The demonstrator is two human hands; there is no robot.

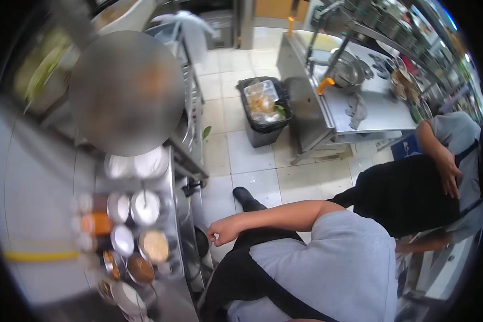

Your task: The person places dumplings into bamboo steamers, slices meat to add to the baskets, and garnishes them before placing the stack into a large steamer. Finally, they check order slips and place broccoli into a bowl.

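My right hand (223, 231) reaches across in front of my black apron (263, 273), low beside the steel counter. Its fingers are curled closed, and what they hold, if anything, is too small to make out. Right by the fingertips is a dark rounded thing (201, 241) at the counter's side. On the counter (178, 225) to the left of the hand sit several round containers, among them one with white contents (145, 207), one with beige crumbly contents (154, 246) and one with brown contents (140, 269). My left hand is out of the picture.
A lined trash bin (264, 129) stands ahead on the tiled floor. Beyond it is a steel table (381, 115) with metal bowls (347, 70) and a grey cloth (356, 110). A person in a black apron (402, 196) is at the right. A blurred disc covers the upper left.
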